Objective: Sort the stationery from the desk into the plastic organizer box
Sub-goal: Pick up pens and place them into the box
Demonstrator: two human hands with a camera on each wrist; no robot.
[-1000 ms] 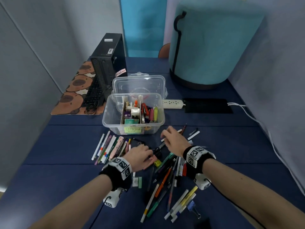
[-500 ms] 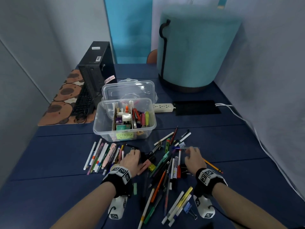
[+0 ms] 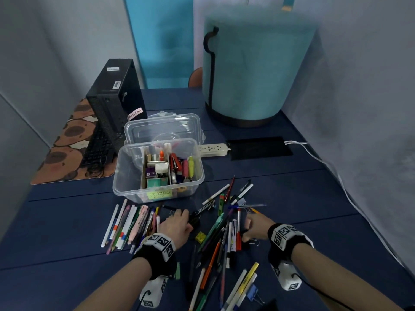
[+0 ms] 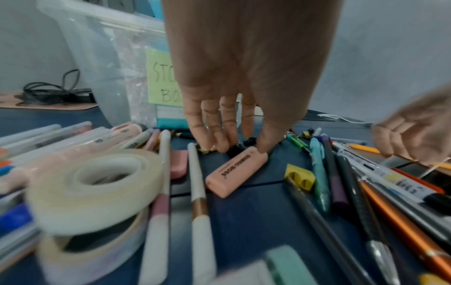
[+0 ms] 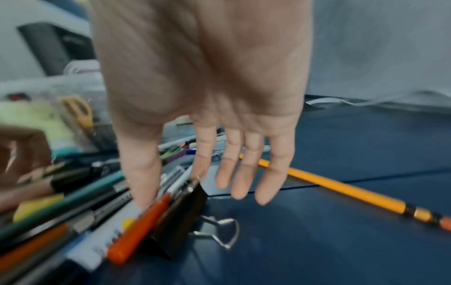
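The clear organizer box (image 3: 125,176) stands open mid-desk, partly filled, its lid (image 3: 164,129) leaning behind it. A neat row of pens (image 3: 130,223) lies left of a loose pile of pens and pencils (image 3: 222,234). My left hand (image 3: 177,223) reaches down between them. In the left wrist view its fingertips (image 4: 219,146) and thumb pinch a small black object (image 4: 235,150) beside a pink eraser (image 4: 235,171). My right hand (image 3: 253,225) hovers open at the pile's right edge, its thumb on the pens next to a black binder clip (image 5: 180,217).
Tape rolls (image 4: 95,185) and a yellow sharpener (image 4: 300,177) lie near my left hand, a yellow pencil (image 5: 341,190) right of the pile. A computer tower (image 3: 116,104), keyboard (image 3: 96,149), teal stool (image 3: 253,70), power strip (image 3: 213,150) and white cable (image 3: 336,176) sit behind.
My right hand has drawn back from in front of the box to the right edge of the pen pile. My left hand has stayed in about the same spot.
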